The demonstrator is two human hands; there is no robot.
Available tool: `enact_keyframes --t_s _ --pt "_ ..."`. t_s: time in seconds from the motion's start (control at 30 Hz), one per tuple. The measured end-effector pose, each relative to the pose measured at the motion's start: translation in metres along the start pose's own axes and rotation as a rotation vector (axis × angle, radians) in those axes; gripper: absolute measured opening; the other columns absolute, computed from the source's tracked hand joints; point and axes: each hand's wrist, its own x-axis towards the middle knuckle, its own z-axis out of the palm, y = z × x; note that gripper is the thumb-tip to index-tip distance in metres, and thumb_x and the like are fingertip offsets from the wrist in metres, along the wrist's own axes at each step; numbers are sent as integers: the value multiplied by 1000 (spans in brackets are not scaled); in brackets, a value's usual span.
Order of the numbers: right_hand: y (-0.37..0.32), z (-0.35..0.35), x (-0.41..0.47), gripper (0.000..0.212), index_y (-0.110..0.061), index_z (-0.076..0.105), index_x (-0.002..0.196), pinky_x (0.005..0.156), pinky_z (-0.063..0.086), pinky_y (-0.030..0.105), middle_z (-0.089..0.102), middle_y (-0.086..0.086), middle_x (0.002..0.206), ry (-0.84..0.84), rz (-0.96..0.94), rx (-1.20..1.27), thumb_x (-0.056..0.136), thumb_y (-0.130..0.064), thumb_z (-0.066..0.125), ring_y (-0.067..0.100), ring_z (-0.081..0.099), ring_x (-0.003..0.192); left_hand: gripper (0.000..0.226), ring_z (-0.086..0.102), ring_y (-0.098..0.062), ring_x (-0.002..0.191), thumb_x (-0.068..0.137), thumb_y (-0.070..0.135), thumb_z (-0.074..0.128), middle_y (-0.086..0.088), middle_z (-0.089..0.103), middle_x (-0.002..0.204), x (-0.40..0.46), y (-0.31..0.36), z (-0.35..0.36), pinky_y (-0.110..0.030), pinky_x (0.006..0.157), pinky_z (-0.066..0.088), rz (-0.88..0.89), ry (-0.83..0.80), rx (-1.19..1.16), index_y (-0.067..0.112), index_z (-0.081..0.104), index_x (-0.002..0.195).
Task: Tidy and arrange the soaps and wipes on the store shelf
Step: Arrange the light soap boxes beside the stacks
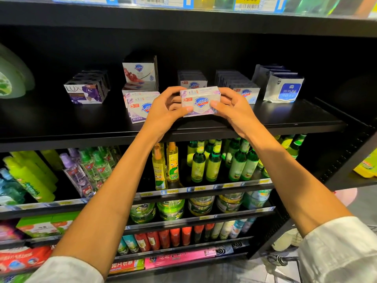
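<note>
A pale lavender Safeguard soap box (201, 101) is held just above the black shelf (81, 127), near its front edge. My left hand (163, 111) grips its left end and my right hand (232, 107) grips its right end, thumbs on the front face. Behind it runs a row of the same soap boxes (192, 82). To the left lie stacked lavender Safeguard boxes (138, 107) with a red-flower Safeguard box (139, 73) standing on top. Purple Lux soap boxes (85, 90) sit further left. A blue Safeguard row (244, 91) and wipes packs (283, 88) stand at the right.
The shelf's front strip left of my hands is bare black board. Below hang shelves of spray and green bottles (212, 162) and tins (202, 205). A shelf edge with price tags (248, 3) runs overhead. A black side upright (346, 148) bounds the right.
</note>
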Motion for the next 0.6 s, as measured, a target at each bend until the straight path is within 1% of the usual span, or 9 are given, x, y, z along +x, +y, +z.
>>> enact_keyframes --t_s 0.1,0.2,0.27,0.33,0.37,0.47,0.53,0.6 --pt "2 1 1 51 -13 56 137 104 56 43 75 7 122 12 1 -90 92 -11 78 22 71 116 52 74 -17 106 90 7 79 -5 74 116 -2 1 0 -44 94 61 2 41 26 11 57 137" --pt "4 3 1 50 -21 58 132 103 55 34 75 -2 121 -22 -24 -218 89 -17 82 12 71 114 48 74 -16 105 91 8 78 -6 74 116 -6 4 1 -44 90 62 19 112 26 10 59 134" --pt "4 5 1 47 -27 60 129 106 51 26 73 -9 121 -56 -30 -293 88 -20 83 2 68 115 45 72 -12 108 91 8 78 -5 73 117 -11 6 0 -34 84 63 28 164 25 10 59 133" --pt "4 6 1 43 -30 63 126 108 45 21 70 -19 122 -110 -31 -413 88 -28 83 -7 63 116 44 72 -10 107 92 7 77 -5 72 117 -15 9 -5 -26 80 61 26 208 24 11 60 132" --pt "4 7 2 42 -31 66 126 110 44 22 68 -21 124 -138 -38 -493 87 -35 83 -8 61 118 44 72 -10 107 91 7 77 -5 72 117 -18 10 -9 -25 80 60 29 227 29 12 60 131" --pt "8 8 3 50 -35 70 127 114 43 32 65 -18 133 -208 -76 -714 81 -52 82 1 57 126 42 71 -12 111 91 6 77 -6 71 122 -23 17 -29 -24 81 60 55 289 51 16 60 129" --pt "9 8 3 53 -37 71 127 114 41 30 64 -17 137 -259 -90 -777 79 -56 83 1 55 129 41 71 -14 113 91 6 77 -8 71 124 -22 23 -47 -24 80 60 77 333 68 17 60 127" --pt "9 8 4 56 -38 71 128 114 38 27 61 -17 141 -291 -90 -797 77 -56 84 1 52 133 42 72 -15 109 89 4 78 -9 72 121 -19 29 -67 -25 80 60 94 376 87 15 61 126"
